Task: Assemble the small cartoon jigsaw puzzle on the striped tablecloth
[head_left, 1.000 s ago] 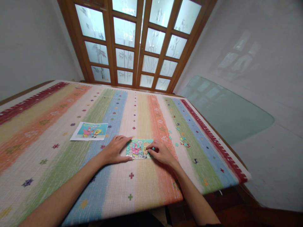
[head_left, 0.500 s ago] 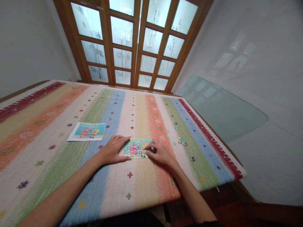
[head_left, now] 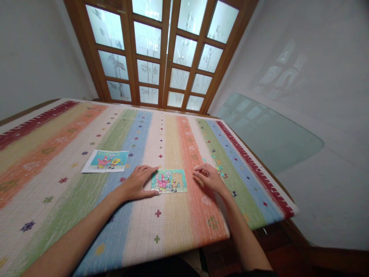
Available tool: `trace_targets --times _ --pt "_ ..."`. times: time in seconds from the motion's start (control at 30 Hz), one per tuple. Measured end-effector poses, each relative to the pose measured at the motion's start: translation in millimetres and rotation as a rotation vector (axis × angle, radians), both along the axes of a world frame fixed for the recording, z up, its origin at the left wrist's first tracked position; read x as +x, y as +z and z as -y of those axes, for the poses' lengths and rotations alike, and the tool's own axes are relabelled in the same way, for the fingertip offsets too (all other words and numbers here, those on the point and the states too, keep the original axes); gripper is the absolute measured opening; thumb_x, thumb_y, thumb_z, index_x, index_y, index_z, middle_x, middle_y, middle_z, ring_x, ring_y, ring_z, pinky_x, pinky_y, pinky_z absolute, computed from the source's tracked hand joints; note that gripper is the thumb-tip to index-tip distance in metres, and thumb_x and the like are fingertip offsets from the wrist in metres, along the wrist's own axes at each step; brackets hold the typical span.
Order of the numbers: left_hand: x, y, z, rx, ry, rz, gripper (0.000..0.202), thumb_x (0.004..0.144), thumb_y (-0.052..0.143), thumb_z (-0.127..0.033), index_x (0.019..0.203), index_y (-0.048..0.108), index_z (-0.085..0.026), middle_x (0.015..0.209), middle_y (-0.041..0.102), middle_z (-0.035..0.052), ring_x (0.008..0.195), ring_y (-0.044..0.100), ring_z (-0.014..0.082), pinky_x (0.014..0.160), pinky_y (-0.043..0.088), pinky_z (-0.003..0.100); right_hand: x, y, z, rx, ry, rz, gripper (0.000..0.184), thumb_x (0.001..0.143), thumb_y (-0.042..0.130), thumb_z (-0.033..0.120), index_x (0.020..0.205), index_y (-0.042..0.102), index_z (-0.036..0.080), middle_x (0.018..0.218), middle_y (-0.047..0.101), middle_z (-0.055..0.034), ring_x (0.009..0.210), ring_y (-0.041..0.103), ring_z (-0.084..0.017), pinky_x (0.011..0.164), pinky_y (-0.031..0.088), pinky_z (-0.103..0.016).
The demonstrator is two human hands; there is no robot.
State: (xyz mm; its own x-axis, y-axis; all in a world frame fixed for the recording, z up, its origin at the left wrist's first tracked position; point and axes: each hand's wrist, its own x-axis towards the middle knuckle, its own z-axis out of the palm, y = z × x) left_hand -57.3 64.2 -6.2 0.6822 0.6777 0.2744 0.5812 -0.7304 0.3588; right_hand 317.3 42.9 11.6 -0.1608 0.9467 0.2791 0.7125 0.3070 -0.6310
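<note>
A small jigsaw puzzle (head_left: pixel 164 182) lies flat before me, its cartoon picture mostly assembled; a bare tan patch shows right of its middle. My left hand (head_left: pixel 140 182) rests at the puzzle's left side, thumb and fingers spread apart, with fingertips at its upper and lower left corners. Just right of the puzzle, over the orange stripe, is my right hand (head_left: pixel 208 177). Its fingers are loosely bent with a gap between them, and I see no piece in them. Loose puzzle pieces (head_left: pixel 220 169) lie beyond it, partly hidden by that hand.
A printed cartoon picture (head_left: pixel 108 161) lies on the left of the striped tablecloth (head_left: pixel 157 231). The table's right edge runs beside a white wall (head_left: pixel 331 115) with a pale green panel (head_left: pixel 268 130). Wooden glass doors (head_left: pixel 167 57) stand behind the table.
My right hand has left the puzzle and moved right, its fingers loosening. The tan patch on the puzzle has come into view. My left hand stays in place.
</note>
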Motion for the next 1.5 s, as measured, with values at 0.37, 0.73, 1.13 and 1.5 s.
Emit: trace_targets --times 0.37,0.73,1.13,1.5 --pt "1 1.5 1 0.011 0.003 -0.014 0.082 0.088 0.067 -0.063 0.153 0.037 -0.022 0.14 0.061 0.0135 0.123 0.055 0.0346 0.109 0.041 0.048 87 -8.5 -8 -0.008 -0.503 0.34 0.031 0.084 0.059 0.028 0.101 0.08 0.015 0.087 0.067 -0.0113 0.087 0.063 -0.027 0.088 0.049 -0.041" --pt "1 2.3 0 0.011 0.001 -0.02 0.083 0.088 0.069 -0.061 0.154 0.036 -0.023 0.141 0.06 0.0137 0.123 0.055 0.0358 0.109 0.041 0.049 74 6.7 -21 -0.047 -0.319 0.187 0.02 0.081 0.058 0.033 0.079 0.073 0.019 0.075 0.071 -0.0053 0.066 0.061 -0.019 0.068 0.048 -0.031" --pt "1 3.6 2 -0.03 0.003 0.002 0.083 0.087 0.07 -0.062 0.153 0.038 -0.024 0.142 0.06 0.0143 0.125 0.054 0.0365 0.11 0.041 0.051 -50 14.6 -19 -0.27 0.346 -0.036 0.015 0.09 0.068 0.026 0.094 0.081 0.018 0.084 0.077 -0.0055 0.07 0.064 -0.016 0.067 0.047 -0.028" --pt "2 2.7 1 -0.029 0.004 0.005 0.082 0.087 0.07 -0.062 0.153 0.039 -0.024 0.142 0.06 0.0138 0.126 0.054 0.0355 0.11 0.039 0.05 -64 10.0 -21 -0.211 0.372 0.097 0.015 0.089 0.069 0.018 0.09 0.083 0.021 0.086 0.077 -0.0043 0.078 0.065 -0.019 0.074 0.047 -0.03"
